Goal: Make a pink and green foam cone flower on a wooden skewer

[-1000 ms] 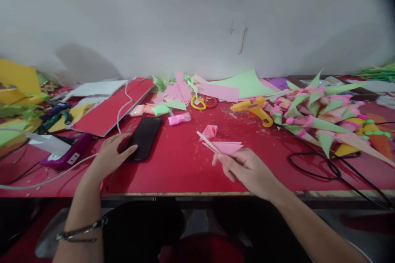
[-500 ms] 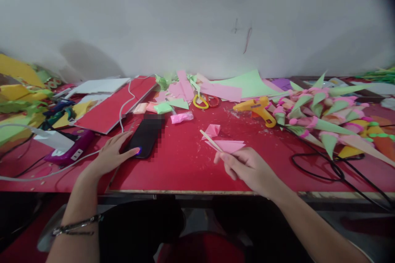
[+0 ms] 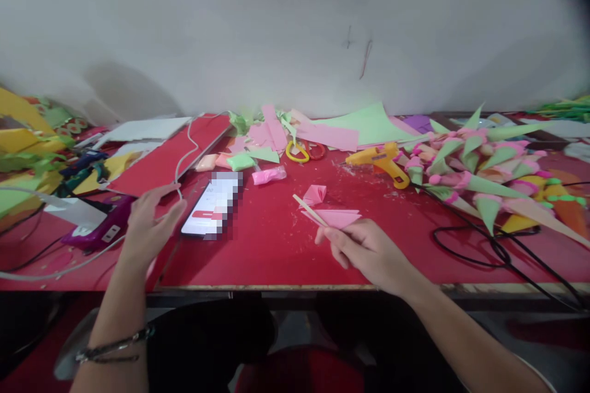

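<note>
- Red covers the surface at which we sit, a pale wall rising at its twelve o'clock side.
- Our right hand has its grip pinching a thin pale stick, which slants out toward ten o'clock between thumb and fingers.
- At about eleven o'clock of that hand we see a folded pink paper, just behind the stick; whether we touch the paper, we cannot tell.
- A small pleated pink piece lies at three o'clock of the stick's tip.
- Our left hand has its grip spread, thumb apart from the fingers, near a white cable.
- At its three o'clock, just beside it, lies a phone with a lit screen, partly blurred into blocks.
- At nine o'clock of the same hand sits a purple power strip.
- A yellow glue gun lies near twelve o'clock of our right hand, with heaped green and pink paper cones at its three o'clock.
- Scissors with yellow and red handles lie at about twelve o'clock of the pleated piece.
</note>
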`<state>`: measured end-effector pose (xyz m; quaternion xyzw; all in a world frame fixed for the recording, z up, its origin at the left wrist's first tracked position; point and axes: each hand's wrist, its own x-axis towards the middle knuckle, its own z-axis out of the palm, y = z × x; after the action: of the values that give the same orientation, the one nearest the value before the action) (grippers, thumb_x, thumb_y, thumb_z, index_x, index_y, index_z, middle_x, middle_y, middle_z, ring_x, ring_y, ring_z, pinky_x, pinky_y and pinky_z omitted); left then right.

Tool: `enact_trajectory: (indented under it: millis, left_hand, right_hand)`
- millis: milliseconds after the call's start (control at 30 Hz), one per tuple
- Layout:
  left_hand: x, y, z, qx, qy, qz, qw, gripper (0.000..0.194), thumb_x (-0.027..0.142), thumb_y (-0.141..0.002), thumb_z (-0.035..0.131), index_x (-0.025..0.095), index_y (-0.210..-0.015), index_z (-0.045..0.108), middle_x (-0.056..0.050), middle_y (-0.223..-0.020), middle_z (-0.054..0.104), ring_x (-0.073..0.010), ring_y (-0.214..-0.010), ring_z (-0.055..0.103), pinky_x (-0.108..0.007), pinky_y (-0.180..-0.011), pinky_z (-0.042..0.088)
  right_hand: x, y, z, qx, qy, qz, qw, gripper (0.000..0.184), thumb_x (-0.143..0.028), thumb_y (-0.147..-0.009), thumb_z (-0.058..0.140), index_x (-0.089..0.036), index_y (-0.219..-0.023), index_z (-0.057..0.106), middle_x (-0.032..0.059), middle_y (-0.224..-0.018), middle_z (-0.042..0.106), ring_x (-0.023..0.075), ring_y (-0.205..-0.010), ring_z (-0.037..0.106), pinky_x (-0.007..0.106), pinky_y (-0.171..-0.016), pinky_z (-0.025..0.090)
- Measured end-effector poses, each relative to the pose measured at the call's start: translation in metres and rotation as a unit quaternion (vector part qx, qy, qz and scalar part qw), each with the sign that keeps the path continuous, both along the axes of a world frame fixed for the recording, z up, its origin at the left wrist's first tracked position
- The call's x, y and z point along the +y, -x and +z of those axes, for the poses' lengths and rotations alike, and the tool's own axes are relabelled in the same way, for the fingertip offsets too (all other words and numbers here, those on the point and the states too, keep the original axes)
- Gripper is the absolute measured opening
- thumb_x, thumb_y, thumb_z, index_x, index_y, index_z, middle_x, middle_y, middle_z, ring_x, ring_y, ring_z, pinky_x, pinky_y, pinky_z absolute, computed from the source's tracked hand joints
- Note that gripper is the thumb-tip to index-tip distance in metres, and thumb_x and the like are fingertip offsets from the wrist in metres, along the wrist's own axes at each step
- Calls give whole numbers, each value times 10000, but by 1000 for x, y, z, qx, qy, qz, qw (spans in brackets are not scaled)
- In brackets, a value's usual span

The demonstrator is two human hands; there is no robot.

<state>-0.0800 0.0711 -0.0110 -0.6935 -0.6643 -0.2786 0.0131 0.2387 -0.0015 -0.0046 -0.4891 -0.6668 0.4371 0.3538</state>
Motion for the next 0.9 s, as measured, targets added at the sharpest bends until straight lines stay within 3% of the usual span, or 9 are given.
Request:
enact_trajectory:
  millis: [67, 133, 200, 267, 367, 500, 633, 733, 900]
  left_hand:
    - [-9, -24, 7, -84, -61, -29, 994, 309, 346, -823, 431, 149, -1041, 526, -86, -1097, 550, -219, -1070, 457, -359, -944, 332]
    - [-20, -56, 10, -157, 34, -186, 969, 253, 319, -814, 454, 153, -989, 529, -70, -1017, 576, -184, -983, 507, -316, -886, 380]
    - [-31, -89, 9, -230, 148, -329, 904, 262, 315, -806, 469, 159, -1011, 518, -32, -827, 603, -147, -799, 557, -273, -767, 435]
    - [-40, -117, 7, -284, 204, -401, 847, 198, 301, -788, 507, 152, -912, 550, -16, -752, 597, -126, -725, 559, -241, -709, 442]
    - [-46, -143, 5, -351, 226, -399, 817, 223, 304, -838, 419, 139, -747, 537, 5, -631, 555, -86, -568, 523, -197, -559, 420]
    - [-44, -151, 8, -310, 196, -398, 841, 299, 289, -843, 420, 140, -597, 499, 39, -541, 470, -55, -493, 435, -170, -481, 335]
    - [-41, -156, 14, -271, 201, -448, 828, 385, 250, -874, 358, 137, -531, 492, 44, -537, 450, -46, -501, 416, -171, -522, 329]
    - [-40, -162, 16, -268, 192, -445, 833, 391, 266, -887, 326, 139, -579, 531, 29, -595, 500, -62, -560, 459, -190, -585, 346]
    - [-37, -169, 12, -271, 156, -402, 861, 359, 284, -880, 332, 147, -561, 425, 38, -567, 425, -70, -543, 399, -202, -543, 310]
  right_hand:
    - [0, 2, -1, 4, 13, 6, 1000, 350, -388, -848, 380, -150, -666, 563, -48, -440, 429, 72, -428, 402, 207, -470, 337]
    - [-1, 5, -2, 7, 25, 15, 1000, 350, -391, -851, 379, -143, -696, 572, -50, -444, 434, 68, -426, 402, 201, -464, 331]
    - [-1, 7, -2, 6, 32, 26, 999, 344, -378, -857, 377, -142, -695, 567, -52, -443, 434, 62, -422, 398, 195, -460, 326]
    - [-1, 7, -2, 6, 35, 49, 998, 338, -361, -864, 372, -144, -676, 550, -54, -444, 435, 57, -418, 391, 188, -454, 321]
    - [0, 4, 0, 20, 38, 91, 995, 362, -373, -873, 356, -145, -639, 511, -51, -453, 437, 49, -417, 386, 180, -443, 308]
    - [0, -4, 2, 44, 76, 128, 988, 367, -427, -875, 335, -147, -692, 484, -65, -448, 414, 36, -390, 330, 168, -402, 257]
    - [-1, -12, 2, 53, 104, 170, 979, 350, -425, -879, 328, -149, -726, 478, -75, -442, 397, 36, -374, 295, 170, -387, 236]
    - [-1, -12, 4, 43, 58, 141, 987, 352, -408, -886, 322, -147, -725, 495, -61, -474, 416, 49, -417, 349, 182, -434, 284]
    - [-1, -6, 7, -46, -72, 44, 995, 382, -336, -888, 346, -165, -556, 428, -38, -503, 429, 69, -492, 419, 199, -514, 324]
